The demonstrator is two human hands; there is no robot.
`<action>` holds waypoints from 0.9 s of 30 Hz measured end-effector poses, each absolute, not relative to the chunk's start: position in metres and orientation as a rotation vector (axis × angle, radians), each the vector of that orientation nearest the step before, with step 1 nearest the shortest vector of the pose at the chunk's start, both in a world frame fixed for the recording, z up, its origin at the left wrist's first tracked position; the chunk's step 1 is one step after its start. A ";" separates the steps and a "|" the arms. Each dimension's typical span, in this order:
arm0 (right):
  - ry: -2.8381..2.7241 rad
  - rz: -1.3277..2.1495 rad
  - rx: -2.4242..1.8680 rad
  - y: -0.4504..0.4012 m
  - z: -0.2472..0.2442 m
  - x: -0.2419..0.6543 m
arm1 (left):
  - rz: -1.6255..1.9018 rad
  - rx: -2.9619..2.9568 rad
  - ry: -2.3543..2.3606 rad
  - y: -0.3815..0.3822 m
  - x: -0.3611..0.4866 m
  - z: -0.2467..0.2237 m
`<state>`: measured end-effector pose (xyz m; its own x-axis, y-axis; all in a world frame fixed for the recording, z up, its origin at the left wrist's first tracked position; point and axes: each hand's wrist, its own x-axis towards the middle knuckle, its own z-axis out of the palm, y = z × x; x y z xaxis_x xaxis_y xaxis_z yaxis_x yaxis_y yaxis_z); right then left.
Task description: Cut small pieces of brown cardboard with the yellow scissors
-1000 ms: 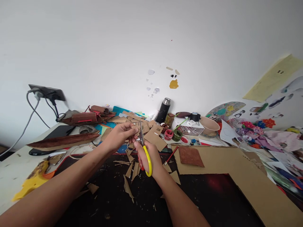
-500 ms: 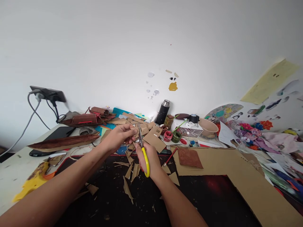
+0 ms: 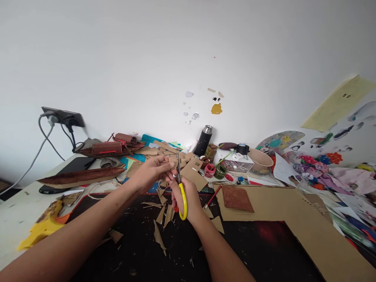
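My right hand (image 3: 190, 196) is closed on scissors (image 3: 184, 205) with yellow and red handles, their blades pointing up and away from me. The blades look nearly together. Just left of them, my left hand (image 3: 154, 170) pinches a small piece of cardboard, mostly hidden by the fingers. The fingertips of both hands are close together. Behind them lies a heap of cardboard scraps (image 3: 164, 147), with a larger cardboard piece (image 3: 194, 175) to the right. More cut scraps (image 3: 159, 237) are scattered on the black mat (image 3: 138, 250) beneath my hands.
A cut cardboard sheet (image 3: 264, 197) with a brown painted square (image 3: 237, 198) lies at the right. Paint jars (image 3: 209, 170) and a black flask (image 3: 203, 141) stand behind. Brown boat-like models (image 3: 82, 175) and a yellow object (image 3: 44, 227) are at the left.
My hands and the scissors have shifted slightly right in view. The left fingers have turned and now cover the small cardboard piece more; the blades look closer together.
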<state>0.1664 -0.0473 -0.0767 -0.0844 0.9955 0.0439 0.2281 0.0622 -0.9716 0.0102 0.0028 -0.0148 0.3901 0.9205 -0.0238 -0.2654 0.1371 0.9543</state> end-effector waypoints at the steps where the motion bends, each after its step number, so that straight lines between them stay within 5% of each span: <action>1: -1.455 1.117 -1.285 -0.047 -0.077 0.167 | 1.000 1.091 0.751 0.002 0.011 -0.014; 27: -1.493 1.263 -0.993 -0.048 -0.076 0.168 | 1.098 1.115 0.817 0.004 0.008 -0.021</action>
